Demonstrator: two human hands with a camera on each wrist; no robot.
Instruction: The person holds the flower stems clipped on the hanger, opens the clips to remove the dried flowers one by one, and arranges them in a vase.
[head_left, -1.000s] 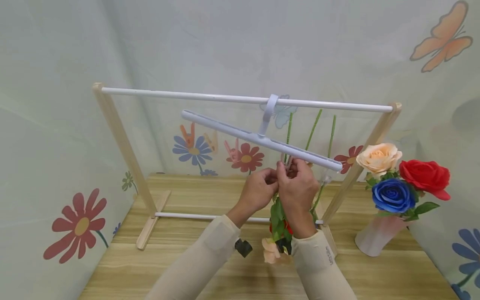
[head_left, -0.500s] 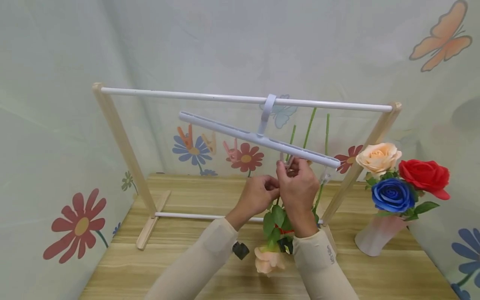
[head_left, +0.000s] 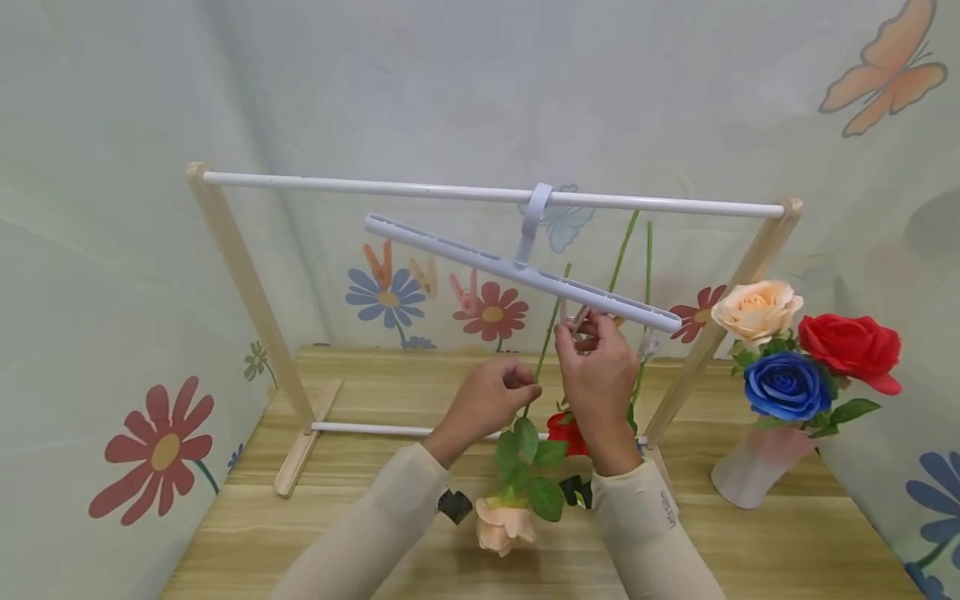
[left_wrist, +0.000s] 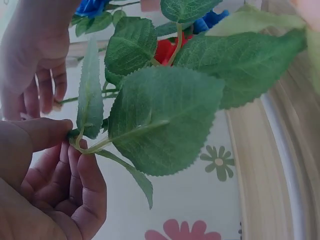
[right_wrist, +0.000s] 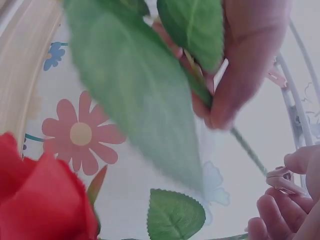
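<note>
A: Left hand (head_left: 491, 392)?
B: Thumb and forefinger pinch the green stem (head_left: 546, 350). Other fingers curled in, per left wrist view. Leaves crowd the grip point.
A: Where's the peach rose (head_left: 504, 527) on that stem?
B: Below the left hand, bloom down, above the table (head_left: 360, 533). Leaves just above the bloom. Stem runs up behind the hanger (head_left: 517, 273), tip showing over it. Left wrist view gets only a blurred, cut-off edge of petal.
A: Right hand (head_left: 600, 367)?
B: Thumb and fingers pinch a pale pink clip (right_wrist: 284, 181) under the right part of the hanger. Right wrist view crops the hand at the frame edge.
A: Stem in the clip?
B: Can't tell. Head view puts it just left of the clip; right wrist view has it running up to the clip, contact unclear.
A: What's behind the right hand?
B: Two more stems (head_left: 625, 250) stick up past the hanger. Red rose (head_left: 566, 433) half hidden by the wrist, only a blue sliver beyond. Clear clip (head_left: 649, 343) there too, too small to read.
A: Left half of hanger?
B: Orange clip (head_left: 380, 265), yellowish clip (head_left: 424, 277), pink clip (head_left: 465, 293). Yellowish one washes out against the backdrop.
</note>
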